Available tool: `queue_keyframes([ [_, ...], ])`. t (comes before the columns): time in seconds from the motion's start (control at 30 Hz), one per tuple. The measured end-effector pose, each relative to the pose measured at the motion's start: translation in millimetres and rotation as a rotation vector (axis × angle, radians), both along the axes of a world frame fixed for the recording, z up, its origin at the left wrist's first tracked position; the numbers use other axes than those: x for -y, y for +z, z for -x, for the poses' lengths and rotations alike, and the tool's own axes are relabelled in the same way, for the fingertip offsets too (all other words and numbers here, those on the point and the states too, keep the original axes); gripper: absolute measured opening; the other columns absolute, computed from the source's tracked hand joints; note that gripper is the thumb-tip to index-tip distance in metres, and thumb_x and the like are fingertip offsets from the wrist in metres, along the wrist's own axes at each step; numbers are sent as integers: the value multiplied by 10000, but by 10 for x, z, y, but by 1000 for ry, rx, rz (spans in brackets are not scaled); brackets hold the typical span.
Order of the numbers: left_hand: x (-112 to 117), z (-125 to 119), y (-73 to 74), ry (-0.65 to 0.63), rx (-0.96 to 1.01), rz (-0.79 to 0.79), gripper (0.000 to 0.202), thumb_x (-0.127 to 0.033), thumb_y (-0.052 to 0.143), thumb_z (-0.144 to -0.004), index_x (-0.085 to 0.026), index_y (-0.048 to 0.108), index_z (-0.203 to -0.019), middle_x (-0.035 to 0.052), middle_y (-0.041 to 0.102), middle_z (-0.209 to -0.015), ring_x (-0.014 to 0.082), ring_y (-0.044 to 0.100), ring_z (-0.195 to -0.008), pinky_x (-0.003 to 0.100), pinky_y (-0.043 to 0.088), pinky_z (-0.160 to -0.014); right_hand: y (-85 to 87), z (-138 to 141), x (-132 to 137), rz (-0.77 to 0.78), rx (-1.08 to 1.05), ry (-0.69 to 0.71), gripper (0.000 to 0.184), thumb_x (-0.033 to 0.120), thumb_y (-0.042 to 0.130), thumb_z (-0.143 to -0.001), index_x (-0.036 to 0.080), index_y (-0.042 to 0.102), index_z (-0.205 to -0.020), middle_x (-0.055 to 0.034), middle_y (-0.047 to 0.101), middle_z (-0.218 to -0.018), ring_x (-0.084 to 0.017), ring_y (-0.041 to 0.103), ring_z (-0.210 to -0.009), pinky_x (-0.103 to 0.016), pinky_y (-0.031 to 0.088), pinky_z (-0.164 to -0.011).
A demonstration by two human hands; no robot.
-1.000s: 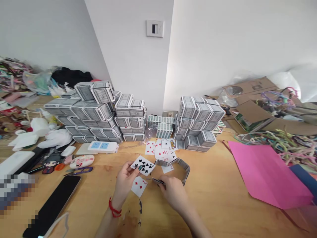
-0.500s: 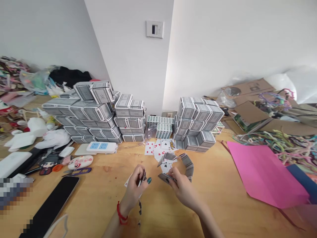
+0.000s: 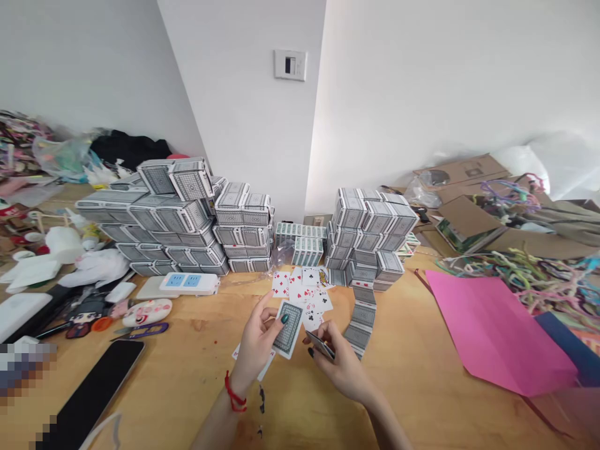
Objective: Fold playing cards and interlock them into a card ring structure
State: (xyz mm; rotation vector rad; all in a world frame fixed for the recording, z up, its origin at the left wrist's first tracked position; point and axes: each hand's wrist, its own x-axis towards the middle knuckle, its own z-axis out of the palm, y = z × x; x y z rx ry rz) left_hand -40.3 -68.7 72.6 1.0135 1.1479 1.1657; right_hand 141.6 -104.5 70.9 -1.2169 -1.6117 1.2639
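Note:
My left hand (image 3: 257, 347) pinches a playing card (image 3: 287, 329), its patterned back toward me, held upright over the wooden table (image 3: 187, 375). Close beside it, my right hand (image 3: 340, 365) grips the end of a linked strip of face-down cards (image 3: 360, 317) that trails up and away toward the right stack of card boxes (image 3: 372, 240). One card (image 3: 238, 353) lies on the table under my left hand. Several loose face-up cards (image 3: 302, 290) are spread just beyond both hands.
A large pile of card boxes (image 3: 173, 219) stands at the back left, smaller green packs (image 3: 300, 240) between the piles. A phone (image 3: 89, 400), a power strip (image 3: 187, 282) and clutter lie left. Pink paper (image 3: 492, 331), pipe cleaners (image 3: 539, 269) and cardboard (image 3: 469, 187) lie right.
My left hand turned its card from face-up to back-up and raised it. My right hand lifted, and the card strip that curled near it now stretches toward the right stack.

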Motion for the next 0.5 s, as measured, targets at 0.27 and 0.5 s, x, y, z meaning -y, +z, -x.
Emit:
queue_keyframes([
  [0.27, -151, -249, 201, -5, 184, 11, 236, -319, 643, -682, -168, 530, -823, 30, 648, -805, 146, 599, -707, 235, 457, -621, -25, 31, -36, -21, 41, 68, 175, 191, 481, -765, 184, 596, -898, -31, 642, -814, -165, 578, -758, -274, 448, -706],
  [0.5, -116, -544, 264, -125, 320, 46, 243, -324, 572, -756, -178, 516, -943, 55, 651, -912, 175, 621, -784, 243, 470, -613, -44, 30, -33, 4, -31, -21, 147, 221, 514, -746, 164, 595, -854, -17, 609, -763, -156, 552, -714, -250, 449, -663],
])
